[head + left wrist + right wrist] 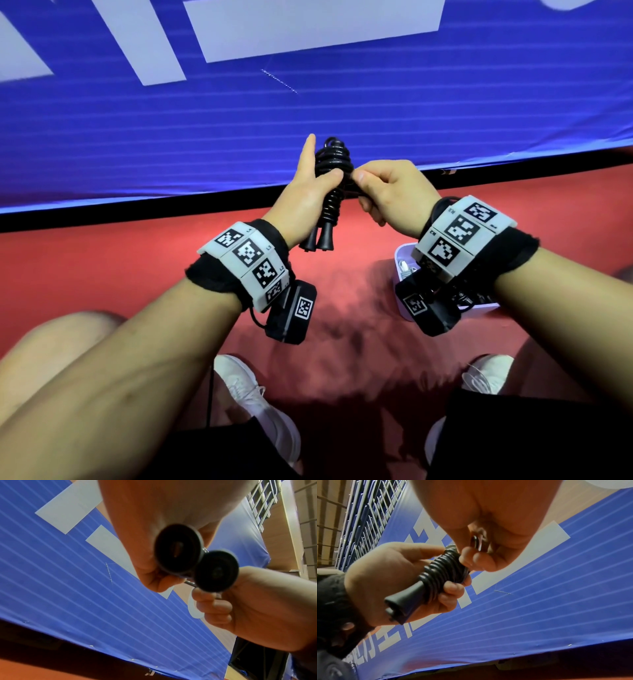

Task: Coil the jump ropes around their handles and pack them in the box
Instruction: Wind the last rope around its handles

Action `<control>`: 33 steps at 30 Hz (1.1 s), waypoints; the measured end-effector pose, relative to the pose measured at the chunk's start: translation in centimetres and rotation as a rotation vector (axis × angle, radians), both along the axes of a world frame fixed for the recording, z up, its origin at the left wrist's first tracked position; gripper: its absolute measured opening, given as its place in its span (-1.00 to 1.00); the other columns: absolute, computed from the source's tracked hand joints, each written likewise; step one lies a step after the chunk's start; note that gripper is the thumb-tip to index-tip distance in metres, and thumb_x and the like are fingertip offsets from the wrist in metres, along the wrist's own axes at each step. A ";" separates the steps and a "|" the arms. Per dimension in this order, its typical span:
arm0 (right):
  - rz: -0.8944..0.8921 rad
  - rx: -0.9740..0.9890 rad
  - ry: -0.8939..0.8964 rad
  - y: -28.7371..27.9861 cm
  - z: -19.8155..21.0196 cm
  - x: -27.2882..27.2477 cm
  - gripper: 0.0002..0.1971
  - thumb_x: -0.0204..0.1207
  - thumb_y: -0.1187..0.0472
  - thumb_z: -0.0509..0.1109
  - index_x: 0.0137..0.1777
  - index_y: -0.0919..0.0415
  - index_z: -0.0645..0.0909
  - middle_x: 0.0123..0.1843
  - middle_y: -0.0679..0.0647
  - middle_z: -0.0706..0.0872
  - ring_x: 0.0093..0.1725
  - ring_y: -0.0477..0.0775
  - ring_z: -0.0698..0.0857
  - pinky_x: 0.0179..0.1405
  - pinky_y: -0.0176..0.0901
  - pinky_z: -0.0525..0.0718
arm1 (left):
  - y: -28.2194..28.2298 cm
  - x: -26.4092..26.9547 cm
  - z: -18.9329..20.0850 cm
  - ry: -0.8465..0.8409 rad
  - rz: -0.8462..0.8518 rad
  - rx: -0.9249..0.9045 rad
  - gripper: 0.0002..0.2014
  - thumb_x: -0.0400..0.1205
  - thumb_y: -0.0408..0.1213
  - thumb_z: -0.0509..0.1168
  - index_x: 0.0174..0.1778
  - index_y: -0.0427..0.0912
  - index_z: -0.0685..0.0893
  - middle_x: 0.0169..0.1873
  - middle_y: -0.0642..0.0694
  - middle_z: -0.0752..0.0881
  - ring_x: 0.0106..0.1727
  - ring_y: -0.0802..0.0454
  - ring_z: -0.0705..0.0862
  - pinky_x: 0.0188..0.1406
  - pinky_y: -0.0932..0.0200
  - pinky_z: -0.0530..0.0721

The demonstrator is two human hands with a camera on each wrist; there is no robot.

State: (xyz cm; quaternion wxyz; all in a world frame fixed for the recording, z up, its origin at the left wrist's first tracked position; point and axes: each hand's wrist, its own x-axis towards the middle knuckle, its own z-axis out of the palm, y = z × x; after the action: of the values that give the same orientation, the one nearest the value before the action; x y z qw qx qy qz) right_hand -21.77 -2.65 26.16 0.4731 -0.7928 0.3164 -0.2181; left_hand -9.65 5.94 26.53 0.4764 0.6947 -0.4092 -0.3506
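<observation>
A black jump rope (334, 178) is coiled tightly round its two black handles, held upright in front of me. My left hand (308, 192) grips the bundle, thumb across the coils and index finger straight up. My right hand (383, 192) pinches a strand of the rope at the bundle's right side. In the left wrist view the two round handle ends (178, 549) face the camera. The right wrist view shows the coiled rope (441, 572) in the left hand's fingers (453, 588), and a loop of rope (476, 542) inside my right hand. A white box (404, 270) stands on the floor under my right wrist.
A blue banner with white shapes (308, 102) lies ahead, edged by a black strip. I am over red floor (102, 260), with my white shoes (253, 394) below. The box holds cords, mostly hidden by my right wrist. Railings (368, 513) stand in the background.
</observation>
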 end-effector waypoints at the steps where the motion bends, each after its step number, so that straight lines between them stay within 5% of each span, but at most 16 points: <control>1: -0.002 0.011 -0.006 0.1 0.0 0.1 -0.68 0.67 0.24 0.14 -0.32 0.28 0.51 -0.49 0.04 0.51 -0.59 -0.04 0.46 -0.48 -0.18 0.49 | 0.0 -0.1 -0.1 -0.065 -0.003 0.008 -0.34 0.75 -0.15 0.16 0.70 0.05 -0.06 0.28 0.08 0.49 0.09 0.08 0.54 0.09 0.22 0.49; 5: 0.016 0.208 -0.074 0.4 0.1 0.3 -0.71 0.65 0.37 0.04 -0.10 0.33 0.62 -0.40 0.09 0.52 -0.50 0.01 0.51 -0.44 -0.17 0.54 | 0.0 -0.1 -0.4 -0.136 0.055 -0.061 -0.62 0.76 -0.20 0.13 0.43 0.03 0.15 -0.18 -0.01 0.57 -0.31 0.03 0.55 -0.19 0.11 0.57; 8: 0.031 0.306 -0.115 0.7 0.5 0.3 -0.66 0.60 0.46 0.00 -0.07 0.24 0.63 -0.35 0.13 0.53 -0.43 0.09 0.55 -0.36 -0.15 0.58 | 0.0 -0.2 -0.5 -0.150 0.087 -0.073 -0.80 0.76 -0.21 0.11 0.16 0.00 0.16 -0.33 0.00 0.52 -0.49 0.09 0.47 -0.44 0.21 0.50; 13: 0.007 0.323 -0.105 0.8 0.5 0.2 -0.68 0.60 0.50 0.03 0.02 0.33 0.63 -0.30 0.15 0.61 -0.41 0.05 0.60 -0.31 -0.18 0.63 | 0.4 -0.3 -0.1 -0.036 0.088 -0.123 -0.88 0.55 -0.09 0.07 -0.06 0.15 0.25 -0.35 -0.06 0.46 -0.41 -0.05 0.39 -0.32 -0.03 0.42; 22: 0.016 0.297 -0.081 0.7 0.1 0.1 -0.75 0.61 0.50 0.13 0.13 0.46 0.63 -0.09 0.24 0.70 -0.36 -0.09 0.72 -0.15 -0.22 0.72 | 0.4 -0.4 0.0 -0.034 0.085 -0.114 -0.89 0.52 -0.10 0.07 -0.12 0.25 0.31 -0.24 -0.23 0.57 -0.38 -0.06 0.45 -0.37 -0.06 0.47; 27: 0.015 0.335 -0.119 0.6 0.2 0.0 -0.88 0.60 0.48 0.21 -0.06 0.31 0.54 -0.20 0.21 0.70 -0.43 -0.13 0.73 -0.24 -0.26 0.73 | 0.2 -0.3 -0.3 -0.031 0.082 -0.115 -0.89 0.52 -0.13 0.09 -0.10 0.17 0.30 -0.36 -0.10 0.53 -0.45 -0.05 0.43 -0.42 0.01 0.47; 33: -0.011 0.173 -0.098 1.1 0.2 -0.2 -0.79 0.51 0.30 0.43 -0.32 0.19 0.49 -0.43 0.12 0.70 -0.52 0.01 0.66 -0.39 -0.16 0.63 | -0.1 0.0 -0.7 -0.099 0.084 -0.091 -0.80 0.75 -0.28 0.07 -0.11 0.12 0.27 -0.31 -0.09 0.53 -0.42 0.00 0.44 -0.39 0.14 0.48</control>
State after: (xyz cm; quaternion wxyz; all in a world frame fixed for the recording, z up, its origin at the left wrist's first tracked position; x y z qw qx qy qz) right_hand -21.93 -1.57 26.34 0.5537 -0.7356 0.3147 -0.2310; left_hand -9.66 5.79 25.81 0.5007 0.7055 -0.4185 -0.2766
